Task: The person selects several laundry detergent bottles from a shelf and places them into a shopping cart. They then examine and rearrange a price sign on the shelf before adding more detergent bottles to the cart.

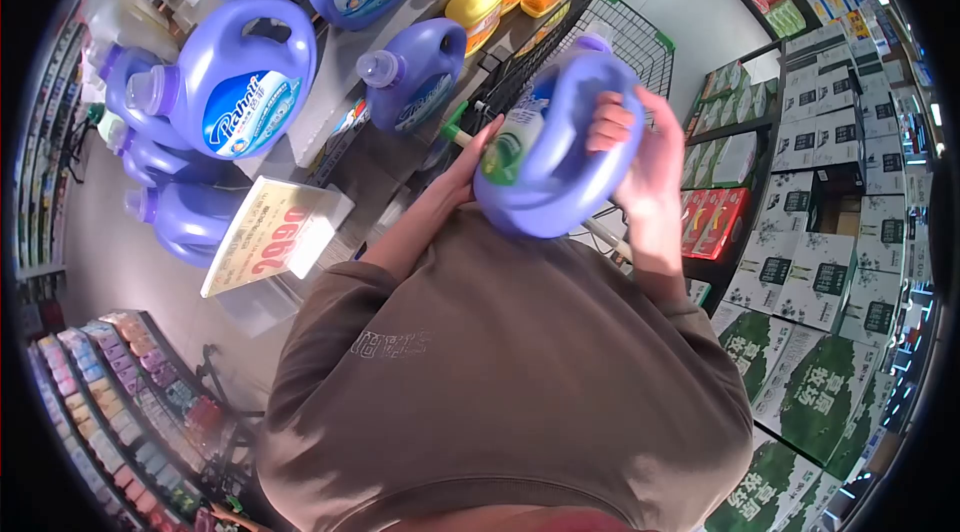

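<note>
A large purple detergent bottle (550,200) is held tilted in front of my chest, its green and white label facing left. The fingers of my right hand (640,147) are wrapped through its handle. My left hand (470,167) lies against the bottle's left side, its fingers mostly hidden behind it. Just left of the held bottle, another purple bottle (415,77) stands at the display's edge. A bigger purple bottle with a blue label (245,82) is farther left.
A wire shopping cart (640,32) with green corners is beyond the held bottle. A price sign (270,237) stands at the left. Yellow bottles (475,7) line the display at the top. Stacked cartons (790,252) fill the right side, and packed shelves (120,412) are at the lower left.
</note>
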Tool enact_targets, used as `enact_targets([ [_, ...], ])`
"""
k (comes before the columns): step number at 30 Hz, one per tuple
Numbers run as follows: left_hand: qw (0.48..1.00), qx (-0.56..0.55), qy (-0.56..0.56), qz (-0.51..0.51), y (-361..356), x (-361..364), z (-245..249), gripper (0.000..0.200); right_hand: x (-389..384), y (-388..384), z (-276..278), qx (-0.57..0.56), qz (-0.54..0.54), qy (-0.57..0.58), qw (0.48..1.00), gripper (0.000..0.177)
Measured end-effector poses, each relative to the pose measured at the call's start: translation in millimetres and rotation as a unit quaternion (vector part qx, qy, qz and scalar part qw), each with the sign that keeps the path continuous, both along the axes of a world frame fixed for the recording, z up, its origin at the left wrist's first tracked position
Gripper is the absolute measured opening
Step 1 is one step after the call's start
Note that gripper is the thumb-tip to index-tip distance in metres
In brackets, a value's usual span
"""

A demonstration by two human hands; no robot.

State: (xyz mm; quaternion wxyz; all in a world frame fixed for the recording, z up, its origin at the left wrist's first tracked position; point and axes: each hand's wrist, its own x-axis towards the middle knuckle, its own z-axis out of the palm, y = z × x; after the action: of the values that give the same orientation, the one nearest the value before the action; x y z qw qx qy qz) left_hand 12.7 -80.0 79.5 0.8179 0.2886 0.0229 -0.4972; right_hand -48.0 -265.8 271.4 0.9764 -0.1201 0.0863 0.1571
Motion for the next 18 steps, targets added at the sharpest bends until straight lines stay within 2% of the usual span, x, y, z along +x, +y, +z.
enact_targets([
  [1,0.997,-0.054,0.033,-0.041,-6,5,-9,0.058,-1,29,5,-0.059,-0.045,-0.021,0.997,0.032],
  [3,0.996,-0.051,0.032,-0.07,-6,12,-15,0.058,-8,88,17,-0.159,-0.109,-0.04,0.981,0.03],
  [5,0.992,-0.057,0.04,-0.101,-6,20,-21,0.058,-3,115,17,-0.203,0.0,-0.079,0.976,0.029],
  [8,0.988,-0.078,0.048,-0.124,-5,27,-27,0.057,-7,147,9,-0.274,-0.026,-0.104,0.956,0.029],
  [10,0.987,-0.097,0.052,-0.12,-3,30,-32,0.057,-12,155,9,-0.322,0.011,-0.152,0.934,0.031],
  [13,0.987,-0.133,0.054,-0.072,2,29,-37,0.057,-19,150,1,-0.292,0.044,-0.178,0.939,0.031],
  [14,0.987,-0.145,0.054,-0.047,4,28,-39,0.057,-21,143,16,-0.306,0.086,-0.132,0.939,0.031],
  [15,0.986,-0.156,0.051,-0.022,6,26,-40,0.057,-22,139,18,-0.251,0.082,-0.112,0.958,0.027],
  [16,0.985,-0.165,0.049,0.003,8,24,-42,0.057,-20,129,20,-0.21,0.11,-0.133,0.962,0.03],
  [17,0.984,-0.173,0.044,0.026,10,22,-42,0.057,-21,115,29,-0.155,0.147,-0.06,0.975,0.032],
  [18,0.982,-0.18,0.039,0.047,12,20,-43,0.056,-16,99,29,-0.202,0.137,-0.041,0.969,0.035],
])
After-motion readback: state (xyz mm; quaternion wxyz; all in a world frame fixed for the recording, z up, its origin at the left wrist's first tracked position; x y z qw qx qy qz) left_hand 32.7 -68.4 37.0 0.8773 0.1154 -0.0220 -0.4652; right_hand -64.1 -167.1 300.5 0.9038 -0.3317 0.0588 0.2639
